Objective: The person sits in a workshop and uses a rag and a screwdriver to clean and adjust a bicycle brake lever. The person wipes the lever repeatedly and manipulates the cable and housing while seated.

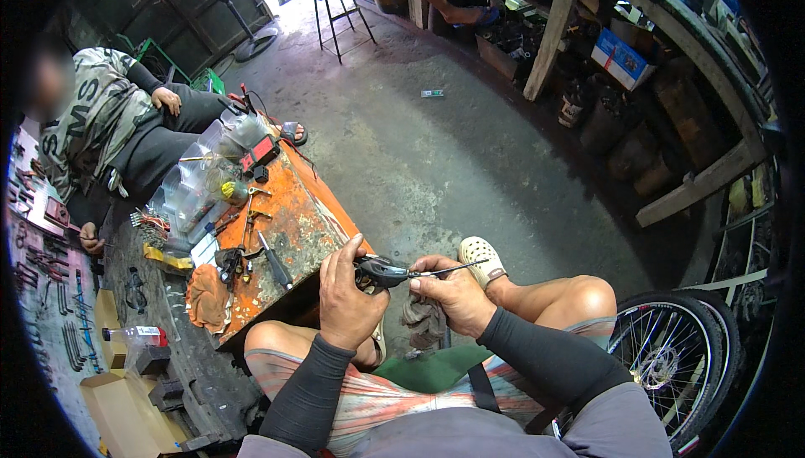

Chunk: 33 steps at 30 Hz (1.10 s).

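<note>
The step in hand looks like handling the cable (453, 269) at a black part (384, 273), held at twelve o'clock from the lap; the next move calls for steadiness and a controlled pinch. The left hand (352, 294), its forearm rising from seven o'clock, curls around the part; the right hand (459, 294), from four o'clock, pinches the cable, a rag (423, 320) hanging below.

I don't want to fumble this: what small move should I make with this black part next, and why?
I'd probably hold the black part steady in your left hand and wipe its thin black stem with the gray rag: your right hand has its fingers at the stem, and the rag hangs just below them.
</note>
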Motion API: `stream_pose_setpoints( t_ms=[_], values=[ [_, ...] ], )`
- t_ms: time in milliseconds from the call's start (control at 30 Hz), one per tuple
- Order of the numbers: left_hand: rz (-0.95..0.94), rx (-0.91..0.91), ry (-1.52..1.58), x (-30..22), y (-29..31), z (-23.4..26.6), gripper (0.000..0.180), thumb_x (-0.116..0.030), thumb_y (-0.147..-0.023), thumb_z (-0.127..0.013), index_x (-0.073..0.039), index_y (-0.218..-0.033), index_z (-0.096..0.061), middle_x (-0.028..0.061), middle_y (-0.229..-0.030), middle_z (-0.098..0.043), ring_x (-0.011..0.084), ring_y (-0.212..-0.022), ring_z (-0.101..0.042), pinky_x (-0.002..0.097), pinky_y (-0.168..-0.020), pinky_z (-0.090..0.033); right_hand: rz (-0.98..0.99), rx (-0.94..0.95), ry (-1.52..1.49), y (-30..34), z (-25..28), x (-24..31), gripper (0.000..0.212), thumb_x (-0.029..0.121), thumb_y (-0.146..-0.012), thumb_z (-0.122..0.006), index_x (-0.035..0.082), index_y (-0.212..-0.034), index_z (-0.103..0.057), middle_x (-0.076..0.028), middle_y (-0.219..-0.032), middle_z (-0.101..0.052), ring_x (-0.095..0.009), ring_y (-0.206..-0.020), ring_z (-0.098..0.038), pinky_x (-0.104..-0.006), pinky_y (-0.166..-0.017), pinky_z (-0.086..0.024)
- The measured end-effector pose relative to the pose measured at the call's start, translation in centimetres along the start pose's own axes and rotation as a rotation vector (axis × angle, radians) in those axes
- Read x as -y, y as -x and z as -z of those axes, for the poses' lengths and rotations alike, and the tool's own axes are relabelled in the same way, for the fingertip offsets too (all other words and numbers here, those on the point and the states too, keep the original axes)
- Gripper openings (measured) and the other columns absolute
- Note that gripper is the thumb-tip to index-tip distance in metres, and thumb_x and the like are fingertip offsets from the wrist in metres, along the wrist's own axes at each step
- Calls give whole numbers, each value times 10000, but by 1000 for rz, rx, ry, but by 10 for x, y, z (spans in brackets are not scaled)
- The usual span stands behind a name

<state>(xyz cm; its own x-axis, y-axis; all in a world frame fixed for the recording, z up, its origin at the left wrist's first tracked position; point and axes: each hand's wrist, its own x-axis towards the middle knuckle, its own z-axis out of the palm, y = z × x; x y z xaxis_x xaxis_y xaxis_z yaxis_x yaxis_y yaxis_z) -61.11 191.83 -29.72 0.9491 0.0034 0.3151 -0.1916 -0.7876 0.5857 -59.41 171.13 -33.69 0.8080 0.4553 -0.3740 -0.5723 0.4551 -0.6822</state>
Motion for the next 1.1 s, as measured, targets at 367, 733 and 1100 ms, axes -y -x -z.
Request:
stream_pose_setpoints(
  t_ms=[367,733,1100],
  values=[
    [-141,-97,-84,5,3,-3,865,-11,-656,-844,-28,-1465,-538,184,-1292,-626,400,-1249,-598,537,-1143,-447,40,39,39,3,-1,3,309,39,-971,-775,53,-1256,-656,-18,-1195,-678,-91,-1024,-656,-276,-901,-566],
    [-33,-53,339,3,5,-5,958,-31,-745,-905,-28,-1578,-433,179,-1405,-623,329,-1341,-619,443,-1094,-546,4,6,-139,-4,12,6,274,97,-992,-753,66,-1242,-644,-22,-1080,-686,-97,-927,-655,-279,-831,-574],
    [-64,-43,300,9,4,-3,804,-80,-763,-947,6,-1476,-586,206,-1363,-704,297,-1287,-687,414,-1093,-558,-102,22,-265,-3,7,13,331,160,-1038,-726,87,-1312,-555,-82,-1159,-708,-156,-1047,-696,-338,-901,-615]
  ],
)
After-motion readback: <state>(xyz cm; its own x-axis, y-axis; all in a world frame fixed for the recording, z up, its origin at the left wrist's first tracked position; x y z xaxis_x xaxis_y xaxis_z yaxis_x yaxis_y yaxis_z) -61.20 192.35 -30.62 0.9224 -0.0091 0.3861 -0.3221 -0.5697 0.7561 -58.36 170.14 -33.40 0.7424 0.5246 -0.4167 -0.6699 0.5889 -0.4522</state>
